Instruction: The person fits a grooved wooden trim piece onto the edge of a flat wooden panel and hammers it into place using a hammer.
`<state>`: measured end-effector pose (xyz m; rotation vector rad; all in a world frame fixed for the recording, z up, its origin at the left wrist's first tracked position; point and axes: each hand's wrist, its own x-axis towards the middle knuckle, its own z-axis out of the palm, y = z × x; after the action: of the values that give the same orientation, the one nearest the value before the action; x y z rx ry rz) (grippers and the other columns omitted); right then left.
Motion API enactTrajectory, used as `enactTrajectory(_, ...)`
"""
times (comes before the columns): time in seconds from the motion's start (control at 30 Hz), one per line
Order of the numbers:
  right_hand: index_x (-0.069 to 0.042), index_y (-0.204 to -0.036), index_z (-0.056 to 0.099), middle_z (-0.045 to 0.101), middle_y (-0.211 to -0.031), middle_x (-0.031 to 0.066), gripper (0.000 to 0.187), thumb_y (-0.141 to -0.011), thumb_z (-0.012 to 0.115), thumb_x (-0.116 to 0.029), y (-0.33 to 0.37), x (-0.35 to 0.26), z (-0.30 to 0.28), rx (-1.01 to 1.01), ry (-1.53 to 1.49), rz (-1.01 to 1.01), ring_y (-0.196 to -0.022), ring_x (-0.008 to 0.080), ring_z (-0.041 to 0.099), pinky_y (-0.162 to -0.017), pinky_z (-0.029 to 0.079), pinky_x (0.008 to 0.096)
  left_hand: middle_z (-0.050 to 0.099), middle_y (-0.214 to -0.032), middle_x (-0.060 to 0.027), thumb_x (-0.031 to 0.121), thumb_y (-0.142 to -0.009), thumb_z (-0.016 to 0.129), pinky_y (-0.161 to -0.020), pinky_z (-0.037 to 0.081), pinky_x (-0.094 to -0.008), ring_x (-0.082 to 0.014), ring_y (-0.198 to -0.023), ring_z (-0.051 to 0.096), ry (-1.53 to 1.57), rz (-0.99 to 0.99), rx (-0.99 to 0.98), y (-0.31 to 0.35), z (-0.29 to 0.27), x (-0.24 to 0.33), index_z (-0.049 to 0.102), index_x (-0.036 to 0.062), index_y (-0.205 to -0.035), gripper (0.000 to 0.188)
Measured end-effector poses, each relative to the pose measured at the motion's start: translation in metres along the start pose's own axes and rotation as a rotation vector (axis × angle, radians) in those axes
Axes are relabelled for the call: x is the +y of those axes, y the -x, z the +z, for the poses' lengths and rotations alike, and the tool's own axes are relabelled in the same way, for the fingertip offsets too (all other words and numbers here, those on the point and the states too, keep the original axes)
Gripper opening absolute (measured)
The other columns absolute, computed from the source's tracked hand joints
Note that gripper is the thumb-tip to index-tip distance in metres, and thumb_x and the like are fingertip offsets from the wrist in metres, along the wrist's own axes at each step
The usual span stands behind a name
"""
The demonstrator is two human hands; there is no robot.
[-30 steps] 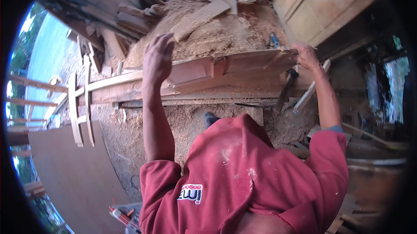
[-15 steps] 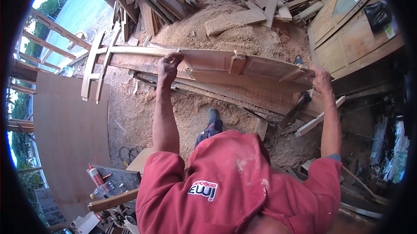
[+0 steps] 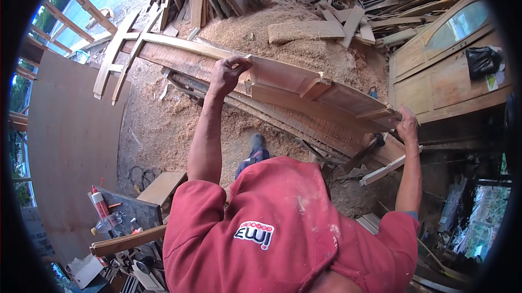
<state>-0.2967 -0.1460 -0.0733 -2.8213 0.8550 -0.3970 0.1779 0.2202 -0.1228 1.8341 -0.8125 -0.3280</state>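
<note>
One long wooden panel [image 3: 304, 83] is held up in front of the person, slanting from the far left down toward the near right, above a floor thick with sawdust [image 3: 163, 124]. Two hands carry it: the left hand [image 3: 227, 73] is curled over its upper edge about midway along, fingers wrapped onto the far face, and the right hand [image 3: 406, 125] is clamped around its lower right end. The panel is reddish-brown, smooth-planed wood, gently curved, with raised framing ribs that split it into at least three recessed sections, and two short cross-blocks show on the ribs near the middle and near the right end. Its far left end joins a paler frame of two slim upright slats [image 3: 117, 56] crossed by short rungs. One large heap of pale sawdust [image 3: 283, 43] rises behind the panel, with flat offcut boards lying on and around it. One big sheet of brown plywood [image 3: 70, 146] lies flat on the left. On a dark bench [image 3: 133, 211] at the near left stands one glue bottle with a red cap [image 3: 100, 203]. One black plastic bag [image 3: 481, 60] sits on the wooden cabinet [image 3: 435, 83] at the far right.
</note>
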Motion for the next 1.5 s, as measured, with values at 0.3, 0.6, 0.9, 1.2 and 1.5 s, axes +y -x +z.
enactTrajectory(0.3,-0.003,-0.096,0.059,0.064,-0.093,0.0195,0.040,-0.071,0.086,-0.017,0.001,0.017,0.002,-0.077,0.084,0.062,-0.093,0.0449,0.060,-0.077,0.046,0.0508,0.077,-0.090,-0.0085,0.025,-0.089,0.079,-0.080,0.051,-0.0306,-0.0122,-0.084,0.069,0.040,0.016,-0.057,-0.005,0.001,-0.002,0.077,0.0039,-0.102,0.025)
enactTrajectory(0.6,-0.005,-0.093,0.062,0.064,-0.089,0.0174,0.033,-0.071,0.084,-0.013,0.000,0.013,0.004,-0.045,0.036,0.068,-0.090,0.0428,0.062,-0.076,0.048,0.0497,0.068,-0.124,-0.0106,0.030,-0.080,0.084,-0.106,0.044,-0.0434,-0.0284,-0.121,0.060,-0.358,0.585,0.162,-0.002,0.014,0.086,0.066,0.0110,-0.129,0.055)
enactTrajectory(0.9,-0.006,-0.096,0.062,0.064,-0.092,0.0179,0.032,-0.070,0.080,-0.014,0.002,0.030,0.009,0.034,0.007,-0.032,-0.093,0.0436,0.062,-0.079,0.049,0.0508,0.069,-0.095,-0.0088,0.044,-0.078,0.081,-0.093,0.044,-0.0441,-0.0292,-0.098,0.064,-0.711,0.771,-0.248,-0.008,0.089,0.120,0.071,0.0091,-0.101,0.043)
enactTrajectory(1.2,-0.005,-0.085,0.056,0.064,-0.086,0.0134,0.029,-0.074,0.079,-0.019,0.006,0.031,0.020,0.169,0.064,-0.035,-0.090,0.0384,0.064,-0.079,0.050,0.0501,0.061,-0.070,-0.0041,0.045,-0.082,0.080,-0.080,0.045,-0.0400,-0.0246,-0.073,0.063,-0.757,0.721,-0.122,-0.005,0.107,0.113,0.074,0.0161,-0.080,0.029)
enactTrajectory(1.5,-0.008,-0.091,0.063,0.068,-0.092,0.0127,0.025,-0.071,0.076,-0.012,0.008,0.032,0.019,0.119,0.089,-0.004,-0.094,0.0376,0.066,-0.082,0.052,0.0490,0.064,-0.122,-0.0147,0.043,-0.079,0.084,-0.105,0.042,-0.0452,-0.0305,-0.115,0.060,-0.732,0.815,-0.030,0.005,0.115,0.131,0.059,0.0099,-0.136,0.071)
